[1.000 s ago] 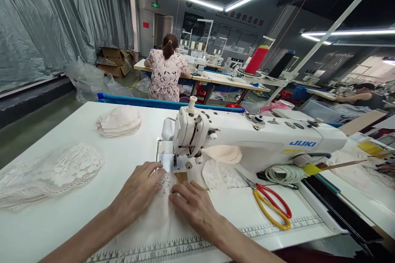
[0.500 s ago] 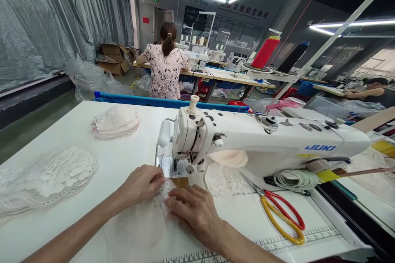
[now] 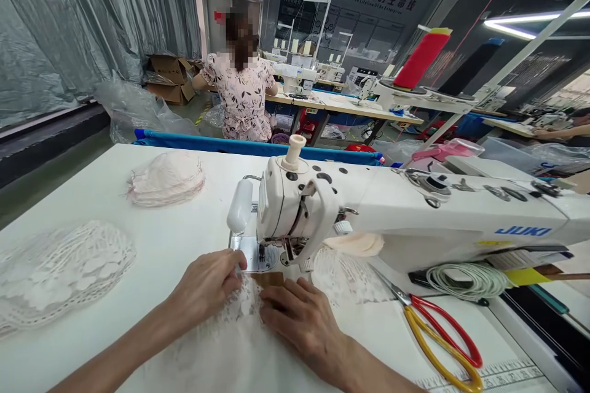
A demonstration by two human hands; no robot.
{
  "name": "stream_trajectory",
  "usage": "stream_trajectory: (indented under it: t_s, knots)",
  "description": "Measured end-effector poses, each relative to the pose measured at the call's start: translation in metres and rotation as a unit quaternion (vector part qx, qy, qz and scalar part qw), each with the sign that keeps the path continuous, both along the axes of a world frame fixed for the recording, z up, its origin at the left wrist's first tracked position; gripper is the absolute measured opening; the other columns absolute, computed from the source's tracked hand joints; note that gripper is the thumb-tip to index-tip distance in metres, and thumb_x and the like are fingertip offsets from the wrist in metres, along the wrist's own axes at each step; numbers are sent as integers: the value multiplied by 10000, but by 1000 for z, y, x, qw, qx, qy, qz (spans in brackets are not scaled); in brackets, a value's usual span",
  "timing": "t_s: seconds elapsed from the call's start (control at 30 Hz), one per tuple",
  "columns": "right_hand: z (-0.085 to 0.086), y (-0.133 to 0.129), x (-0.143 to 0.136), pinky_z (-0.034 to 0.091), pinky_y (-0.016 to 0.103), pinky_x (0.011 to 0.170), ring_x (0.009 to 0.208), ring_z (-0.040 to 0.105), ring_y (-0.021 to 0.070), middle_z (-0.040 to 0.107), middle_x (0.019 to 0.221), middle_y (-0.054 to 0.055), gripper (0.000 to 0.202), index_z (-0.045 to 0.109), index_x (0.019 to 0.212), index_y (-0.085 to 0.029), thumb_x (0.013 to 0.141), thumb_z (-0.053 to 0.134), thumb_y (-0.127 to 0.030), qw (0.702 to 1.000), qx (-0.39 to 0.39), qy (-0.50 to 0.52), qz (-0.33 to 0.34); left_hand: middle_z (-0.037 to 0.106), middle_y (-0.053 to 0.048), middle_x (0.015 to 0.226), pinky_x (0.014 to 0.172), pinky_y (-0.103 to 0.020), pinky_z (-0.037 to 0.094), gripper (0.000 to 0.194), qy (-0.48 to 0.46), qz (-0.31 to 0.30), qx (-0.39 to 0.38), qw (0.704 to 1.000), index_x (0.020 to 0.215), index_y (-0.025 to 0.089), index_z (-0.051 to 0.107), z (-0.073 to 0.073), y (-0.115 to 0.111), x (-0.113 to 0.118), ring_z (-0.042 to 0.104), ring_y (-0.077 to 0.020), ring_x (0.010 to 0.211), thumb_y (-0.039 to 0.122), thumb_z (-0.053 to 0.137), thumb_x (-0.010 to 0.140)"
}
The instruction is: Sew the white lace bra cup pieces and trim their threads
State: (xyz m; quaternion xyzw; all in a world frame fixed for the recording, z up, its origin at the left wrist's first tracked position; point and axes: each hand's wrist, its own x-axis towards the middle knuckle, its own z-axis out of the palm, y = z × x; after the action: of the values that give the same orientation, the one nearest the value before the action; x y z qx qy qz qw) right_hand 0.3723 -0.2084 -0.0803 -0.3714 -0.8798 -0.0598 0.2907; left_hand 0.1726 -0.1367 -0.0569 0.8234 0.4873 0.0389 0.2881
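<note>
White lace fabric (image 3: 240,302) lies in front of the white sewing machine (image 3: 369,199), its sheer lower part spread toward me. My left hand (image 3: 207,285) pinches the lace's left edge between thumb and fingers, close to the metal needle plate (image 3: 250,250). On the opposite edge, the curled fingers of my right hand (image 3: 304,319) grip the lace; the thumb is mostly hidden. A small brown piece (image 3: 270,279) shows between the fabric and the presser foot area, just beyond my right fingertips.
Stacked lace pieces (image 3: 69,270) and pale cups (image 3: 166,178) lie to the left. Lace and a cream cup (image 3: 357,244) sit under the machine arm. Scissors (image 3: 442,331) and coiled cord (image 3: 465,279) are on the right. A person (image 3: 244,95) sits ahead.
The view has shifted, so the machine and scissors appear larger and farther right. Both hands keep hold of the lace, with slightly more distance between them.
</note>
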Motion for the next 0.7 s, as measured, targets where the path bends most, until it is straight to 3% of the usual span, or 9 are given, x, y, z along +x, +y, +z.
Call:
stream_trajectory:
  t_s: [0.1, 0.27, 0.53, 0.7]
  knots:
    - [-3, 0, 2, 301, 283, 566, 717, 522, 128, 651, 1005, 12, 173, 596, 789, -183, 903, 476, -134, 1000, 2, -1, 1, 549, 30, 703, 602, -254, 356, 178, -17, 8, -22, 1000, 892, 252, 531, -1, 2, -1, 547, -176, 712, 159, 421, 788]
    - [0, 0, 1, 323, 294, 579, 734, 535, 127, 662, 969, 15, 132, 616, 915, -173, 922, 487, -199, 999, -15, -27, 7, 544, 27, 707, 606, -253, 373, 205, -41, 4, -33, 999, 910, 252, 528, -1, 2, -2, 548, -173, 702, 153, 392, 794]
    - [5, 0, -1, 300, 298, 568, 696, 512, 124, 658, 910, 11, 121, 606, 874, -162, 913, 492, -158, 999, -13, -35, 6, 532, 5, 744, 606, -278, 386, 274, -35, -31, 27, 999, 1006, 246, 496, -8, 1, -4, 524, -184, 677, 171, 303, 825]
    - [4, -1, 1, 341, 301, 615, 752, 523, 132, 637, 1056, 41, 144, 599, 908, -152, 901, 463, -103, 998, -21, -57, 19, 540, -21, 828, 596, -284, 399, 284, 1, -36, 61, 997, 1021, 222, 484, -8, 1, -2, 523, -175, 658, 149, 264, 855]
